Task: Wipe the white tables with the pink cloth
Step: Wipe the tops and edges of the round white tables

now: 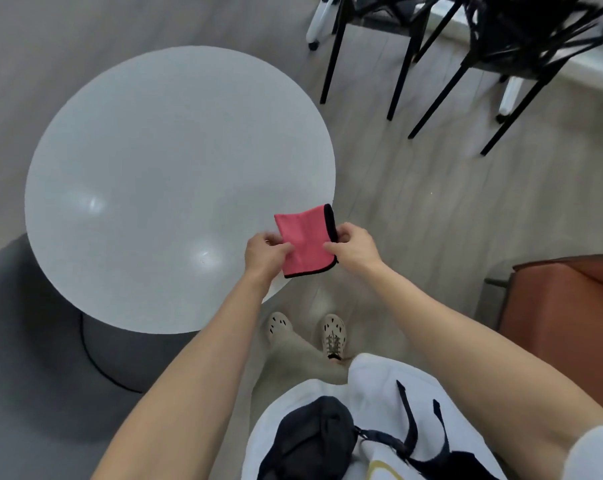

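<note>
Both hands pinch cloth (306, 243) (folded, seemingly).

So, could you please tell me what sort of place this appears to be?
Probably a café or lounge area: a round white table, black-legged chairs stacked nearby, and an orange-brown upholstered seat on wood-look flooring.

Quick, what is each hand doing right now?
Left hand: closed, pinching the left edge of the pink cloth.
Right hand: closed, pinching the cloth's right edge, by its black trim.

table (147, 174) left, chairs (466, 46) behind-right
</note>
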Motion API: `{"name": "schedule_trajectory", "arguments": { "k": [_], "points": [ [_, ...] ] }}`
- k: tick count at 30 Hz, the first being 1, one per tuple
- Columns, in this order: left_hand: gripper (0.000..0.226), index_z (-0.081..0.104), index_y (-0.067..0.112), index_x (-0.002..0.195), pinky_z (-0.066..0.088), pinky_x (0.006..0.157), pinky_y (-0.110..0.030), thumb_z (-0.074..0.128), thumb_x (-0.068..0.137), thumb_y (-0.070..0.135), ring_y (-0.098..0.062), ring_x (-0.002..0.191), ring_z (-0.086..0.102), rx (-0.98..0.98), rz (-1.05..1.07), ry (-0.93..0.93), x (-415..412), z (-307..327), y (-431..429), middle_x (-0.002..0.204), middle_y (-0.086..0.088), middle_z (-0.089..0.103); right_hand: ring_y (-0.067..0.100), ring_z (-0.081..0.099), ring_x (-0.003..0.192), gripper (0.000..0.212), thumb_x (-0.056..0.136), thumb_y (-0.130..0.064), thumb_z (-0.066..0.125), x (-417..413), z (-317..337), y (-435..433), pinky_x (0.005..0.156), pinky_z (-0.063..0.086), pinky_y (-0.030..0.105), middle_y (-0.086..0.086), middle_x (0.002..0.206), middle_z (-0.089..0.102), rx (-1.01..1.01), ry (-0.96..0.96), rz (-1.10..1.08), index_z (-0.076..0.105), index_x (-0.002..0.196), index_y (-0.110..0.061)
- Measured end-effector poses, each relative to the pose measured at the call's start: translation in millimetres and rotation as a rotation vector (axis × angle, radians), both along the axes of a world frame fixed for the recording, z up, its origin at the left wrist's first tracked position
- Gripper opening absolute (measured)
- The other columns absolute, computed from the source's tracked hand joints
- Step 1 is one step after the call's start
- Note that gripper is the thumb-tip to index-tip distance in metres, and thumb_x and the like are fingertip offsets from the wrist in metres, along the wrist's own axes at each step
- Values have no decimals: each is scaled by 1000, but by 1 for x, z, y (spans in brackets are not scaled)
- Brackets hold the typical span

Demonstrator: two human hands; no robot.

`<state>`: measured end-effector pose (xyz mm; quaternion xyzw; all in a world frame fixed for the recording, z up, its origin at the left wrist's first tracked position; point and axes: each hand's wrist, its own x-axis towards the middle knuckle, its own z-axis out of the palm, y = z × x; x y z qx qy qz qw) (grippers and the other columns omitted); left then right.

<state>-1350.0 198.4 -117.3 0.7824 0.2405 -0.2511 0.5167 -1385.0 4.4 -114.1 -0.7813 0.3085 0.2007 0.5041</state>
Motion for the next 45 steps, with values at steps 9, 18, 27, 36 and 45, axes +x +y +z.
{"name": "schedule_trajectory", "arguments": {
  "k": [9,18,27,36,45],
  "points": [
    [54,65,33,129,62,87,-32,78,89,-2,-23,98,74,-233,-135,-201,-30,37,75,110,-12,77,17,78,96,98,94,-4,79,-34,33,17,93,61,30,7,111,80,356,-175,14,32,163,-56],
    [32,80,34,113,48,93,-22,85,83,23,-7,103,56,279,-788,-429,-38,31,159,110,11,58,16,70,99,64,92,-18,79,-87,45,105,89,59,33,-6,104,70,-34,-156,135,58,142,-51],
    [23,59,30,123,59,88,-38,62,101,23,-12,95,70,114,-952,-316,-61,26,212,103,9,71,15,69,109,18,98,-31,69,-147,29,178,94,56,36,-8,112,72,-144,-24,83,66,115,-25],
    [21,60,22,115,60,87,-47,68,98,13,-21,89,70,266,-998,-348,-57,3,207,100,4,73,26,65,122,53,107,-54,58,-122,-50,271,98,48,35,4,128,69,76,52,-530,61,136,-10],
    [124,9,37,172,20,132,-56,88,78,50,-29,167,2,681,-1534,-514,-29,3,246,181,-6,0,24,31,161,78,112,-55,44,-94,-71,357,125,29,36,4,177,28,177,-173,-887,8,174,-23]
  ]
}}
